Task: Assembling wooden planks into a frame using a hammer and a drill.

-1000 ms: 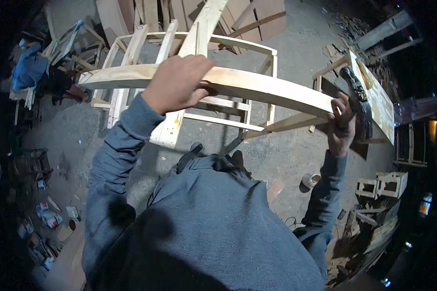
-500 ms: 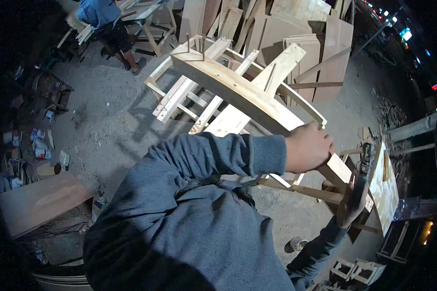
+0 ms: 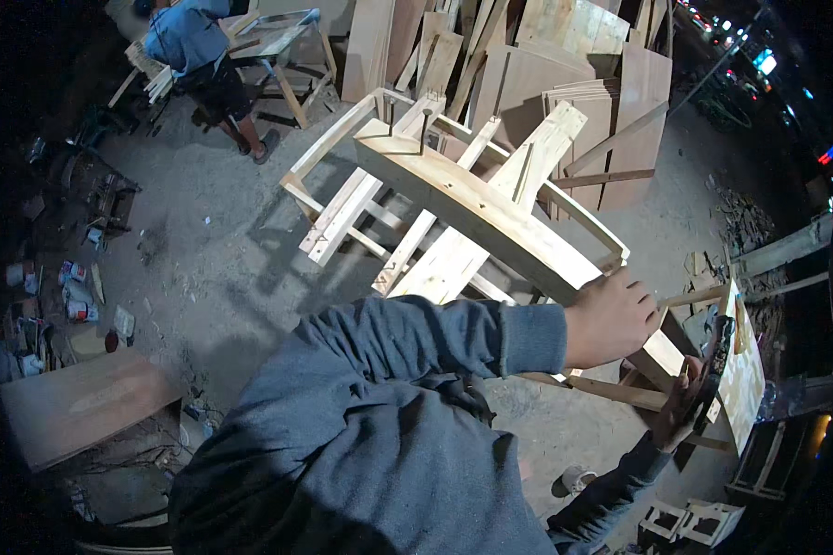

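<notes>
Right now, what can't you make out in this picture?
All in the head view:
Part of the thick, pale wooden beam: covered by the left hand.
Right hand: partly hidden by the long black object, itself too dark to identify.
Coworker in blue: head cut by the upper edge.

The beam (image 3: 509,215) is pale yellow on top, dotted with small dark spots, and grey along its shaded side. Its nails (image 3: 423,136) are dark, the tool (image 3: 715,370) blackish, the floor (image 3: 204,268) dusty grey, the sleeve (image 3: 416,342) slate-blue, a co-worker's shirt (image 3: 187,42) brighter blue.
</notes>
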Demonstrator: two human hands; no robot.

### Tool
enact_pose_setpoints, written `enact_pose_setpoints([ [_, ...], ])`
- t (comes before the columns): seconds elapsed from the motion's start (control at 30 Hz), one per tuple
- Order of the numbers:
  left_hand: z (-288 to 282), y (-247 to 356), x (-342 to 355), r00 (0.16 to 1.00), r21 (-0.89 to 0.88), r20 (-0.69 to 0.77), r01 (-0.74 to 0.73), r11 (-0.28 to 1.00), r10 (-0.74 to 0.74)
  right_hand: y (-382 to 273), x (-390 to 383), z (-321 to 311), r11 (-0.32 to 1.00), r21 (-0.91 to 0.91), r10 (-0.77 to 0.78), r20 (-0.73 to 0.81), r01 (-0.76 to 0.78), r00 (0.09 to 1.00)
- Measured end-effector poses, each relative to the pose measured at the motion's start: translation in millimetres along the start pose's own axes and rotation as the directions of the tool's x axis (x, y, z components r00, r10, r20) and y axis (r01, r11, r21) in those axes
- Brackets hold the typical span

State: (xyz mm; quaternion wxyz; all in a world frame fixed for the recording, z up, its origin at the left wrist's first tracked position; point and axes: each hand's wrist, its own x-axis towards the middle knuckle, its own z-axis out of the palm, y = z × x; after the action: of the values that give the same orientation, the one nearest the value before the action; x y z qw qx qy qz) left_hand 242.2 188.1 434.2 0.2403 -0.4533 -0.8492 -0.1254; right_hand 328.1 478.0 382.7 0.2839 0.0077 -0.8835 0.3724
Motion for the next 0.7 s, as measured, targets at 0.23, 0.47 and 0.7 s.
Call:
enact_pose_setpoints([
  [0.23,-36,-22,-64,0.933,-0.397,-0.358,-0.130,0.909,-0.023,-13,7,3,0.999,-0.015,-0.031,-0.008,0.031,0.999],
  [0.47,-47,-51,-153,0.969,-0.588,0.193,0.241,0.772,-0.156,-9,15,0,0.981,0.179,-0.054,-0.107,0.073,0.993],
  [0.7,-3,-42,-344,-0.108,-0.042,0.988,0.487,0.872,0.107,-7,23,-1,0.996,0.073,-0.040,-0.141,0.051,0.989],
])
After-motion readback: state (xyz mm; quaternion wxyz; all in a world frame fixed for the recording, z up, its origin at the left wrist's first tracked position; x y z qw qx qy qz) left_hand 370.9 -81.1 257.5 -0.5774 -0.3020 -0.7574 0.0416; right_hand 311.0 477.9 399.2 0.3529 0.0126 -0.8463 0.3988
